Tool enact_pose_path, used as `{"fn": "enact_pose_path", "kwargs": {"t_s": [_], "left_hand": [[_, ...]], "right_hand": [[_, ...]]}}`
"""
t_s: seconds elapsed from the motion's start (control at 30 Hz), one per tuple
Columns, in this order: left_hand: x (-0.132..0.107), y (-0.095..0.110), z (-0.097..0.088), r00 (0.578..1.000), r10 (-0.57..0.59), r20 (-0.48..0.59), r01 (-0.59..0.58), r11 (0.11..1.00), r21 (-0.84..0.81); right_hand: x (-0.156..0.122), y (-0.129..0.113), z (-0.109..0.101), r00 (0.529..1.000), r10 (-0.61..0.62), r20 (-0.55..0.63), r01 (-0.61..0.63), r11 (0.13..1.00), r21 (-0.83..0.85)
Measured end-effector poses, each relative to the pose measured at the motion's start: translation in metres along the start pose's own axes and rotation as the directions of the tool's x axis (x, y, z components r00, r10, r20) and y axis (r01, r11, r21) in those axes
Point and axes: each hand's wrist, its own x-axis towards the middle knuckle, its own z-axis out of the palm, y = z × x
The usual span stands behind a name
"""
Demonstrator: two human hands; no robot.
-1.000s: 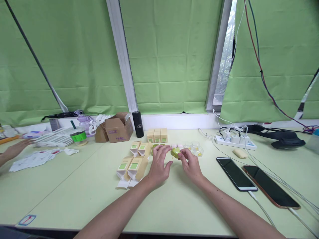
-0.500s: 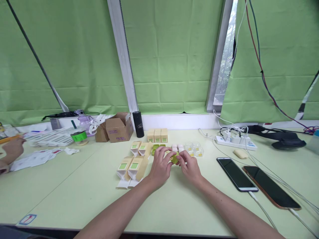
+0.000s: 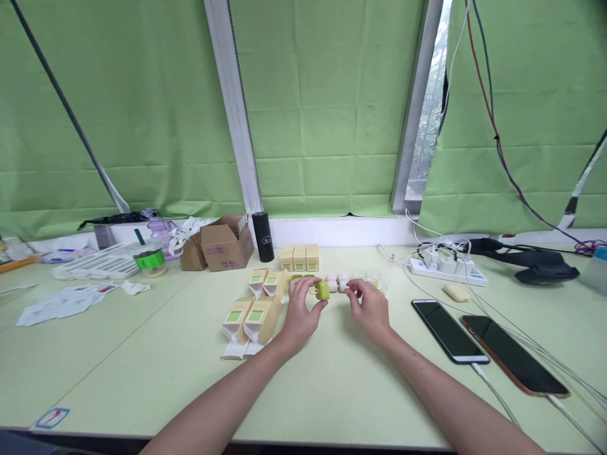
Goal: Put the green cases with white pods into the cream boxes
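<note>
Left hand: grasps 1 small yellow-green cup-shaped piece with a loop handle between thumb and fingertips. Right hand: apart from the cup-shaped piece, thumb and fingertips drawn together; whether anything is pinched cannot be told. Beyond and between the hands: small pale-pink rounded pieces. Beyond the right hand: clear plastic moulded tray, partly hidden. Left of the left hand: 4 cream cardboard boxes with green labels. Farther beyond it: 3 matching upright boxes
</note>
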Motion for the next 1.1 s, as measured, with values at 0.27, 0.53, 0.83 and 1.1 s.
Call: {"fn": "enact_pose_path", "kwargs": {"t_s": [0.27,0.53,0.83,1.1], "left_hand": [[0.009,-0.015,0.002,0.982,-0.170,0.085,0.188,0.936,-0.299],[0.009,-0.018,0.002,0.970,-0.221,0.098,0.242,0.874,-0.421],[0.008,-0.017,0.000,0.969,-0.230,0.091,0.246,0.858,-0.450],[0.008,-0.012,-0.004,0.979,-0.204,-0.001,0.183,0.881,-0.436]], "right_hand": [[0.012,0.010,0.012,0.971,-0.170,0.167,0.214,0.931,-0.296],[0.032,-0.003,0.036,0.919,-0.192,0.344,0.330,0.851,-0.409],[0.032,-0.002,0.051,0.912,-0.209,0.353,0.363,0.813,-0.455],[0.027,-0.011,0.034,0.989,-0.109,0.103,0.128,0.972,-0.197]]}}
